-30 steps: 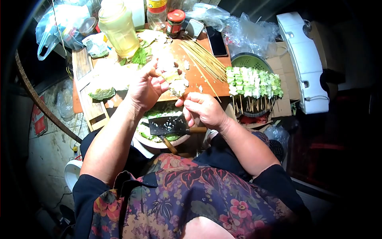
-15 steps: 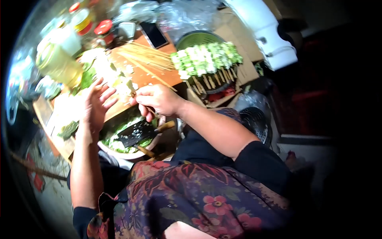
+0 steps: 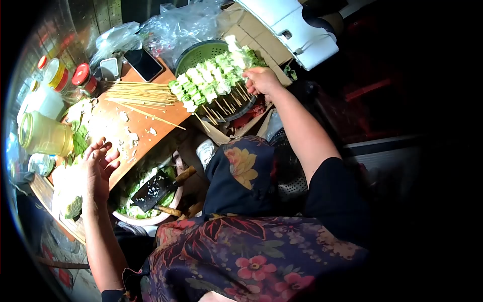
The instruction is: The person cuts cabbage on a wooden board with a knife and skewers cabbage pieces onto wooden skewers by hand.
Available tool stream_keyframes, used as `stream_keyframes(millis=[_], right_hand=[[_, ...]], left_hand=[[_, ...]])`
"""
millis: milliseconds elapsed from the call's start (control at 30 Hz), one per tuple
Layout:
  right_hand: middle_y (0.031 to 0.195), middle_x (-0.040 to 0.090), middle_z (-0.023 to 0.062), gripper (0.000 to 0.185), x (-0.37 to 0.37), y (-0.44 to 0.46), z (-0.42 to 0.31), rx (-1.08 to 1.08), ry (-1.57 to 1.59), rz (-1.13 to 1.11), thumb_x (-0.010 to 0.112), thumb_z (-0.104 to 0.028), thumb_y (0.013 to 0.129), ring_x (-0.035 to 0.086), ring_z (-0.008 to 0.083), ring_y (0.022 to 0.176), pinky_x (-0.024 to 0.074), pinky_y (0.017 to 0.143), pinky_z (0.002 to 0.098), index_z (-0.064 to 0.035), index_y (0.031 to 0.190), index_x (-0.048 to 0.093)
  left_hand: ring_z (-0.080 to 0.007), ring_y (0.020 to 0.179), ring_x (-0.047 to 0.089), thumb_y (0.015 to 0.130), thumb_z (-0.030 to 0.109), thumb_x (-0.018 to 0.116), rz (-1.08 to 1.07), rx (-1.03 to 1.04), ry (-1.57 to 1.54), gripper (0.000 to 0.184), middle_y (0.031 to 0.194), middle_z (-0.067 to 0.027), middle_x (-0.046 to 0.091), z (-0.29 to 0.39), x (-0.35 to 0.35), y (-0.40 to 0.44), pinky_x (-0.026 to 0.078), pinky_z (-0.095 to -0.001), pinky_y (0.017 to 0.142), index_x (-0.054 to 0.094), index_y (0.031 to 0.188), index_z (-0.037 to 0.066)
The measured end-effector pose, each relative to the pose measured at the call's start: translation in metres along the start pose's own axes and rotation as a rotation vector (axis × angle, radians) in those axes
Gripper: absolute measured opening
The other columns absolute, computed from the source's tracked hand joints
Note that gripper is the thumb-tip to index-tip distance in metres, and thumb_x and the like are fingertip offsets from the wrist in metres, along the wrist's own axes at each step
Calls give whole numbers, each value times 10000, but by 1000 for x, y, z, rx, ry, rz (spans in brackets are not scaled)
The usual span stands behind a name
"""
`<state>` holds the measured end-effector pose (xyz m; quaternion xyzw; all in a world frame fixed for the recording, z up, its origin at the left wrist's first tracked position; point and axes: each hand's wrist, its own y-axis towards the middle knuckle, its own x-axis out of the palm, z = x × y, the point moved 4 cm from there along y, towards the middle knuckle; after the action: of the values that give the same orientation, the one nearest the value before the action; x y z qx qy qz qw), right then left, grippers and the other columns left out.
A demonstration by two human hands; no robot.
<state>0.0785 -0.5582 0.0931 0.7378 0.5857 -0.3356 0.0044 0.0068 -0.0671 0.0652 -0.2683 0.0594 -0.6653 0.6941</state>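
At the right end of the row of cabbage skewers (image 3: 209,80), my right hand (image 3: 262,82) is closed on the lower end of a cabbage skewer (image 3: 236,50), whose pale leaves stand above the others. The row lies across a green colander (image 3: 193,54), sticks pointing toward me. My left hand (image 3: 100,161) is raised over the left part of the orange board (image 3: 151,123), its fingers apart and curled a little, holding nothing. Bare bamboo sticks (image 3: 141,94) lie on the board beside the row.
A bowl of chopped greens (image 3: 177,201) holds a cleaver (image 3: 151,192) below the board. A phone (image 3: 143,64), a red-lidded jar (image 3: 84,80) and a large jar of yellowish liquid (image 3: 45,135) stand or lie behind. A white foam piece (image 3: 297,32) is at the upper right.
My right hand has moved from the board to the colander with a skewer. My left hand has drawn apart from it and stays open. The view has swung to the right.
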Motion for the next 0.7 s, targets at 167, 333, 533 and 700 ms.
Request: stream_keyframes(millis=[167, 333, 533, 700], right_hand=[[676, 612, 60, 222, -40, 34, 47, 111, -115, 122, 476, -172, 968, 548, 126, 494, 425, 447, 274, -15, 1045, 612], [681, 614, 64, 215, -51, 68, 69, 143, -168, 131, 477, -181, 973, 547, 143, 505, 421, 451, 290, -31, 1034, 620], [644, 529, 14, 185, -41, 86, 77, 192, -136, 12, 522, -174, 959, 394, 126, 447, 334, 405, 300, -61, 967, 668], [648, 522, -5, 179, -43, 87, 79, 205, -150, -41, 521, -167, 952, 398, 104, 467, 330, 414, 285, -73, 952, 673]], left_hand=[[-142, 793, 630, 919, 115, 468, 69, -52, 65, 330, 1100, -97, 582, 0, 8, 1, 533, -267, 678, 509, 1227, 7], [-128, 763, 628, 920, 99, 452, 85, -76, 67, 296, 1073, -73, 591, -9, 8, 8, 535, -269, 665, 528, 1199, 34], [-136, 741, 634, 912, 88, 468, 82, -127, 57, 275, 1025, -58, 611, -16, 7, 14, 545, -275, 649, 538, 1175, 46], [-140, 735, 640, 912, 83, 475, 60, -144, 53, 253, 1002, -57, 624, -21, 8, 16, 553, -279, 636, 547, 1152, 46]])
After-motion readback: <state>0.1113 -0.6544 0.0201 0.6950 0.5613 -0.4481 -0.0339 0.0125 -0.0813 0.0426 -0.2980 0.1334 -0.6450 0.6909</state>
